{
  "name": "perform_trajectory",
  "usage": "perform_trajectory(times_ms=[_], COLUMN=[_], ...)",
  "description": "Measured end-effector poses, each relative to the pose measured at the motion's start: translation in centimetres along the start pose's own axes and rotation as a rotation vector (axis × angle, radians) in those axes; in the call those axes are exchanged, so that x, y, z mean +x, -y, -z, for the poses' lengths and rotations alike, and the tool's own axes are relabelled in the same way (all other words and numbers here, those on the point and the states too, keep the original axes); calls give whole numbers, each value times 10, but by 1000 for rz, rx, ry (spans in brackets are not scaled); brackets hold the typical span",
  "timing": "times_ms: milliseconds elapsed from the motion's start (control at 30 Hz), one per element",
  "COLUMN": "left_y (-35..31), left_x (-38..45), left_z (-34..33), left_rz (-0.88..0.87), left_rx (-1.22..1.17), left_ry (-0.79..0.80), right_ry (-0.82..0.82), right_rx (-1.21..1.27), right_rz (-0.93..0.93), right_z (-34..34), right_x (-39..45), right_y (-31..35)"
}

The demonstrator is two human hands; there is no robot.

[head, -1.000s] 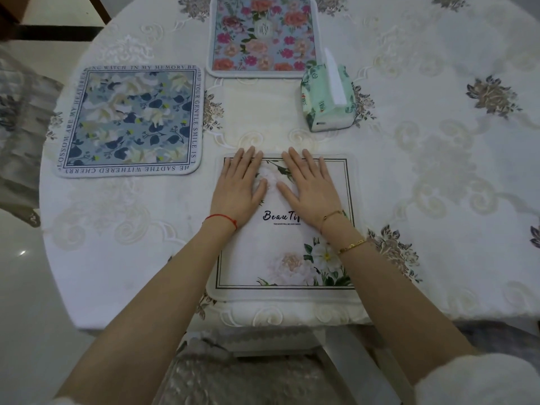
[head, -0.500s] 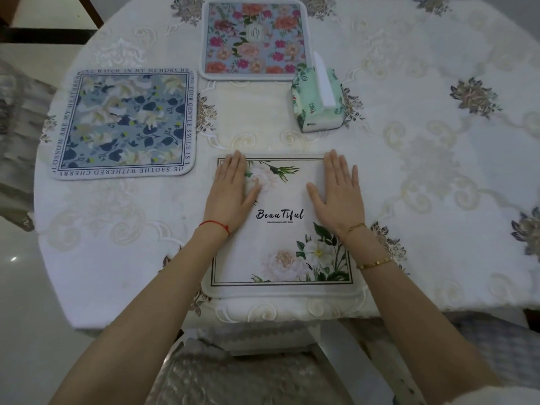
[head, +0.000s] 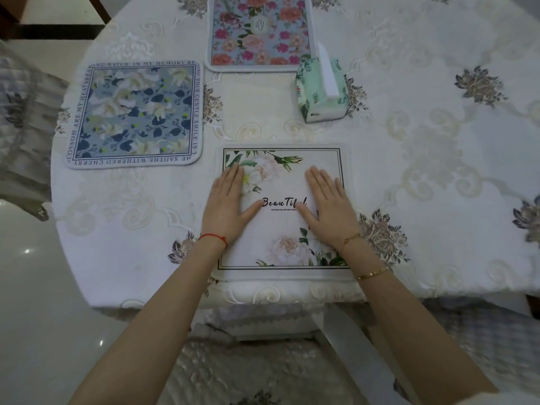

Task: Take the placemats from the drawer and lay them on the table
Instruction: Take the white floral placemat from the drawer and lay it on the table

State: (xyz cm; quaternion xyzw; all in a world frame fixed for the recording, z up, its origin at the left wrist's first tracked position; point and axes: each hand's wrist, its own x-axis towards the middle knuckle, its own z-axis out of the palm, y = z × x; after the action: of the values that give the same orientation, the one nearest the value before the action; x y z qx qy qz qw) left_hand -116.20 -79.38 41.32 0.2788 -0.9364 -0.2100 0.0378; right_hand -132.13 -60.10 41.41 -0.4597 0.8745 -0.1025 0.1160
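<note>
**Inspector:** Three placemats lie on the table (head: 438, 171). The blue-leaf placemat (head: 134, 114) sits flat at the left, the pink-rose placemat (head: 258, 32) flat at the far side with its far edge cut off by the frame, and the white "Beautiful" placemat (head: 282, 211) at the near edge, directly in front of the person.

**Clerk:** And the hands?

**Inspector:** Both rest on the white placemat. The left hand (head: 226, 207) lies palm down on its left part, fingers straight and together, thumb spread toward the printed word. The right hand (head: 328, 206) lies likewise on the right part, covering the end of the lettering. Neither grasps anything; the fingers are flat and press the mat against the cloth.

**Clerk:** Status of the work?

**Inspector:** In my judgement, near the end of laying this third mat. It lies square to the near table edge and shows no visible fold or lifted corner. The pressing looks like a final flattening.

**Clerk:** What remains?

**Inspector:** Cannot be settled from this view. The drawer is not in frame, so whether more mats wait there is unknown. The right side of the table carries no mat; a tissue pack (head: 320, 89) stands just beside the pink-rose mat's near right corner.
</note>
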Motion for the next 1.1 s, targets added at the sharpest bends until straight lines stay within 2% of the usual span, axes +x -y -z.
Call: perform_trajectory(times_ms=[133,267,367,467,733,967,1100], left_y=[16,3,-21,-36,-15,-5,-31], left_x=[-11,-24,-55,-84,-117,-136,-138], left_z=[7,13,8,-4,-6,1,-2], left_rz=[6,-45,-133,-70,-22,29,-22], left_rx=[35,75,74,16,83,156,137], left_ry=[68,95,91,147,160,150,150], right_ry=[20,-3,-33,30,76,57,29], right_rx=[1,31,28,31,6,-42,-10], right_rz=[-76,-197,-76,21,-20,-217,-95], right_z=[5,12,10,-6,-10,-3,-6], right_x=[-22,-33,-46,-59,-102,-142,-126], right_y=[-22,-13,19,49,30,0,39])
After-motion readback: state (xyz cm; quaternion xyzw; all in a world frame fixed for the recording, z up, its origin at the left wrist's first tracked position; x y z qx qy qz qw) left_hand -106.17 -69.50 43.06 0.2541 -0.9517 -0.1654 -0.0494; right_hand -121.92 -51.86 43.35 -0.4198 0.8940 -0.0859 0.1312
